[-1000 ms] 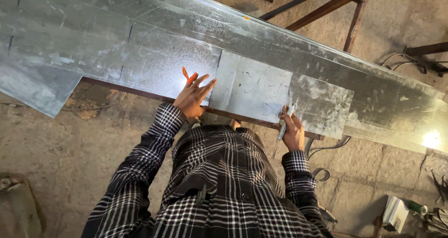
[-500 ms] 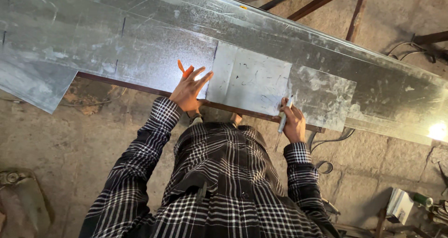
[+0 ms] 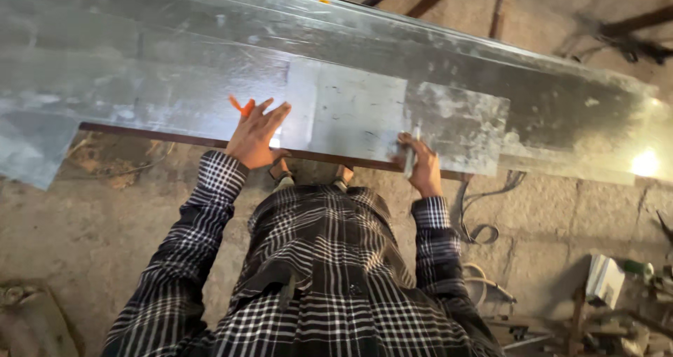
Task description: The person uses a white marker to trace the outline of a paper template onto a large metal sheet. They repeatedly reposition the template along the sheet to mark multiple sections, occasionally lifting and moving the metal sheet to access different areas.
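In the head view, the person leans over a long surface [image 3: 140,136] that carries sheets of galvanized metal. The left hand [image 3: 254,134] lies flat on the large metal sheet [image 3: 140,77], fingers [image 3: 270,113] spread wide and pressing down; it grips nothing. An orange marker [image 3: 240,106] sticks out at about 11 o'clock from this hand, but I cannot tell if it lies between the fingers or only rests on the sheet beside them.

The right hand [image 3: 422,168] is at the near edge of the surface, at about 3 o'clock from the left hand. Its fingers are curled closed around a thin grey tool [image 3: 411,154], perhaps a scriber or a pencil, with the tip pointing up onto the metal. The tip touches close to the seam where a brighter rectangular sheet piece [image 3: 345,108] meets a duller sheet piece [image 3: 459,122] at its 3 o'clock side. Both pieces lie on top of the large sheet.

To my judgement, the step in hand is marking or scribing along the edge of the brighter piece, while the left hand keeps the metal from sliding. The next move calls for steady downward pressure from the left hand and a straight, guided stroke of the tool along that edge.

On the floor [image 3: 84,245] at 5 o'clock lie some cables [image 3: 484,224] and scattered tools.
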